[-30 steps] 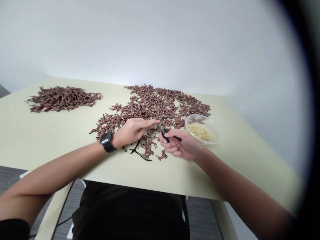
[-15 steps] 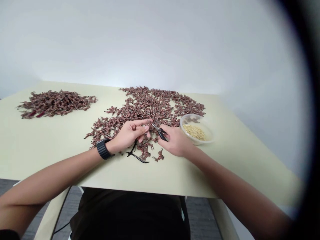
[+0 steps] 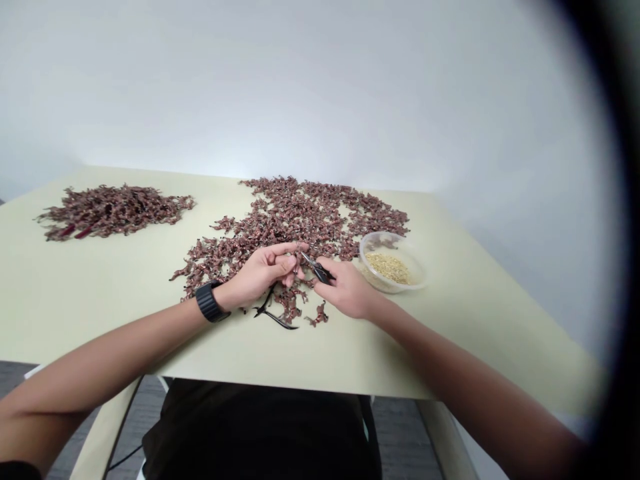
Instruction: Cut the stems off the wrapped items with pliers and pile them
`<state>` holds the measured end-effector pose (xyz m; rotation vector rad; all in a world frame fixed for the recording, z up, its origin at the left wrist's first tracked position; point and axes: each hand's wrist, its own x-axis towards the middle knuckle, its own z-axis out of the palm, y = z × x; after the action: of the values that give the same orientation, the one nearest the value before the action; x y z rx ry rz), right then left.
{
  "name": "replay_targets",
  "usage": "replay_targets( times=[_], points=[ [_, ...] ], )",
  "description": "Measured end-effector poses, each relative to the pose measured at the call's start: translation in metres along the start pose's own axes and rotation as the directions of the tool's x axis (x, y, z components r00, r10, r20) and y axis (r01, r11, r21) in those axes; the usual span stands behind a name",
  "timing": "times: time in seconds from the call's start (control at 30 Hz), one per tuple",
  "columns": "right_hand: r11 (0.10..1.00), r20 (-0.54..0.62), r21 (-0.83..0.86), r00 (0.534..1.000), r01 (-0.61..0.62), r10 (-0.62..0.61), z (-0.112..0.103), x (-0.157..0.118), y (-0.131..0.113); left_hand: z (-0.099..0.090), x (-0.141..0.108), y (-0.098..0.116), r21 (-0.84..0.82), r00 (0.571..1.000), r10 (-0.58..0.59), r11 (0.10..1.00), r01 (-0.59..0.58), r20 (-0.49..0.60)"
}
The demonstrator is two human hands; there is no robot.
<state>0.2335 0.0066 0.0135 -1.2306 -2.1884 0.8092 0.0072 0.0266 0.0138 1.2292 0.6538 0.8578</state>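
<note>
My left hand [image 3: 267,270], with a black watch band [image 3: 209,302] on its wrist, pinches a small brown piece near the middle of the table. Black-handled pliers [image 3: 317,268] are gripped in my right hand [image 3: 347,288], their tips meeting the piece at my left fingertips. Behind and around my hands spreads a wide heap of small reddish-brown pieces [image 3: 295,213]. A second black-handled tool [image 3: 277,319] lies below my left hand, partly hidden by it. Details of the held piece are too small to tell.
A clear round tub [image 3: 420,285] holding small gold-coloured bits [image 3: 389,268] stands right of my right hand. Another brown pile [image 3: 117,210] lies at the left of the pale table [image 3: 280,357]. A wall rises behind.
The handles of the pliers have closed together in my right hand. Both hands otherwise stay in nearly the same place, and the view has shifted slightly.
</note>
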Motion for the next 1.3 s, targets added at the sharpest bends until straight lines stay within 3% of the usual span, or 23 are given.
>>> replay_targets(
  times=[0.1,0.23,0.37,0.5,0.6,0.7,0.83,1.1,1.2,1.3],
  points=[
    [1.0,-0.003,-0.009,1.0,-0.009,0.009,0.001,0.001,0.001,-0.001,0.001,-0.002,-0.055,1.0,-0.022,0.998,0.022,0.011],
    [0.994,-0.072,-0.111,0.997,0.001,-0.009,-0.002,0.001,0.002,-0.002,0.004,-0.005,-0.061,0.997,-0.034,0.998,0.03,-0.064],
    [0.99,-0.129,-0.141,0.992,-0.021,0.003,-0.004,0.002,0.004,-0.006,0.007,-0.01,0.09,0.984,0.055,0.995,-0.04,-0.172],
    [0.995,-0.098,-0.098,0.995,0.008,-0.018,0.0,0.003,0.005,-0.005,0.005,-0.014,0.298,0.986,0.084,0.954,-0.038,-0.143],
    [0.998,-0.103,-0.044,0.993,0.045,-0.05,0.004,0.003,0.004,-0.001,0.0,-0.017,0.489,0.988,0.117,0.871,-0.05,-0.106],
    [0.997,-0.126,-0.015,0.989,0.077,-0.078,0.004,0.002,0.001,0.003,-0.004,-0.02,0.671,0.968,0.239,0.731,-0.126,-0.079],
    [0.995,-0.149,-0.007,0.984,0.097,-0.097,0.004,0.001,-0.002,0.007,-0.008,-0.02,0.777,0.929,0.364,0.604,-0.177,-0.072],
    [0.994,-0.158,-0.026,0.981,0.108,-0.111,0.004,0.003,-0.001,0.008,0.0,-0.024,0.669,0.943,0.305,0.73,-0.142,-0.133],
    [0.985,-0.169,-0.129,0.977,0.111,-0.132,0.005,0.005,0.003,0.005,0.004,-0.025,0.63,0.955,0.27,0.765,-0.136,-0.121],
    [0.963,-0.171,-0.252,0.975,0.092,-0.138,0.006,0.005,0.007,0.003,0.004,-0.023,0.652,0.957,0.28,0.741,-0.162,-0.08]
  ],
)
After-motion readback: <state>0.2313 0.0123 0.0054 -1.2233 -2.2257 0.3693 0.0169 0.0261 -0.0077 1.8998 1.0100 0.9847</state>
